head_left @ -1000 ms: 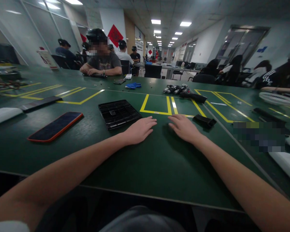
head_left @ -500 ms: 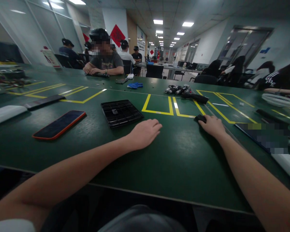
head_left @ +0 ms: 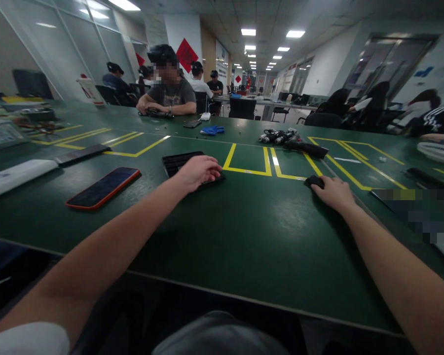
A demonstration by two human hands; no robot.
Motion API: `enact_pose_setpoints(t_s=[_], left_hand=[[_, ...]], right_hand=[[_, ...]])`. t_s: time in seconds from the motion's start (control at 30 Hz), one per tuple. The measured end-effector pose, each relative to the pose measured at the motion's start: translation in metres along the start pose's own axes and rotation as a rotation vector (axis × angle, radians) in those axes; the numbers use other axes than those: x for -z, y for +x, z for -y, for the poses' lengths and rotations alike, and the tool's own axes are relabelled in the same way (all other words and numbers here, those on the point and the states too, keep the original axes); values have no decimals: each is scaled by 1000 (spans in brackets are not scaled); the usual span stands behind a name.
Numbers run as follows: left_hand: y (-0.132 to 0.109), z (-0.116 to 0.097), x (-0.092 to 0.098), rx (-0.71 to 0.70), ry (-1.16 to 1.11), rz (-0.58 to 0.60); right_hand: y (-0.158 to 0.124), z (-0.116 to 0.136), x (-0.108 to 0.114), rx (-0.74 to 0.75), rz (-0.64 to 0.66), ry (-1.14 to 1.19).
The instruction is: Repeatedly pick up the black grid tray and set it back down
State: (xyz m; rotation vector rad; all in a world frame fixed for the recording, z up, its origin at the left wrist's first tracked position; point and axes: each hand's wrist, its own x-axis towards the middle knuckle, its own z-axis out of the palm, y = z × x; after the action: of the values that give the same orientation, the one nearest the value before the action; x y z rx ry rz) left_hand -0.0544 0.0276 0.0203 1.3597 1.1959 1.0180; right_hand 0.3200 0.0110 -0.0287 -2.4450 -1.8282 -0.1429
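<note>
A square black plastic panel [head_left: 173,161] with ridges on its upper face lies flat on the green table. My left hand [head_left: 200,172] is over its near part and hides much of it. The fingers are loosely curled and a little apart, with nothing seen in them; whether they touch the panel I cannot tell. Farther right, my right hand [head_left: 336,193] rests at the tabletop, its fingers closed on a small black object [head_left: 314,181] whose kind does not show. Left of the panel lies a phone with an orange edge [head_left: 103,188].
Yellow tape outlines [head_left: 247,171] mark the tabletop. A bundle of black cables with metal connectors [head_left: 279,136] lies ahead, with a blue glove [head_left: 212,130] to its left. A white device [head_left: 20,176] lies far left. Across the table sits a person [head_left: 170,91].
My left hand has moved left and away from me, from beside the black panel to over it. The right hand still holds the small black object. The view has turned slightly left.
</note>
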Motion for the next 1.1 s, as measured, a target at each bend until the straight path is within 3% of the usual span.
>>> enact_pose_setpoints(t_s=[0.03,0.1,0.17,0.23,0.3,0.37,0.53,0.67,0.77,0.87,1.0,1.1], left_hand=[[5,-4,14,27,-134,-83],[15,-7,43,59,-197,-201],[23,-4,66,35,13,-316],[28,2,81,-26,432,-384],[31,7,88,-65,867,-342],[32,9,90,-45,1130,-208],[33,4,91,42,1426,68],[30,2,91,107,1530,101],[28,6,87,120,1537,31],[26,12,71,13,1443,-69],[17,21,27,-258,1126,-139],[3,27,-11,-387,851,-43]], right_hand=[[0,0,0,-2,1,2],[0,0,0,-5,-1,8],[0,-2,-1,-3,-8,15],[1,-3,-2,-2,-10,17],[3,-4,-3,1,-13,13],[4,-5,-5,1,-16,10],[4,-6,-6,16,-38,2],[2,-4,-4,51,-53,29],[0,6,0,92,-48,146],[-10,31,6,166,-34,362],[-39,78,12,300,73,749],[-61,105,11,450,181,1085]])
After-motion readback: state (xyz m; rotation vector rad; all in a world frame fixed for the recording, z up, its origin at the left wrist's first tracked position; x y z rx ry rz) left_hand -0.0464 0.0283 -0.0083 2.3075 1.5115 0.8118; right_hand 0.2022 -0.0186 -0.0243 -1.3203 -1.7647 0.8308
